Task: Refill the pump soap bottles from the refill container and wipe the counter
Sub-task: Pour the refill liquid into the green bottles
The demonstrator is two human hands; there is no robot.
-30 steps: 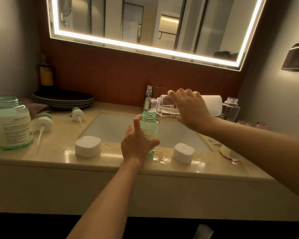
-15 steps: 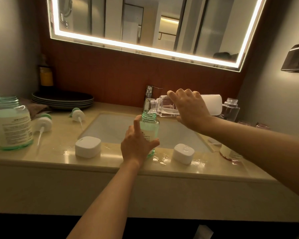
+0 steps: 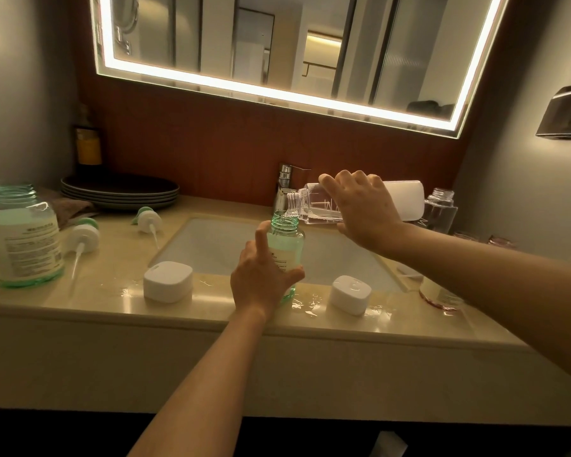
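Left fingers grip green pump bottle; right fingers grip tilted refill container | unchanged, mouth-to-mouth | pour apparently continuing, refill incomplete

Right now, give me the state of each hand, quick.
Left hand: closed around the small green bottle, steadying it upright.
Right hand: closed around the clear refill container, tipped toward the green bottle's mouth.
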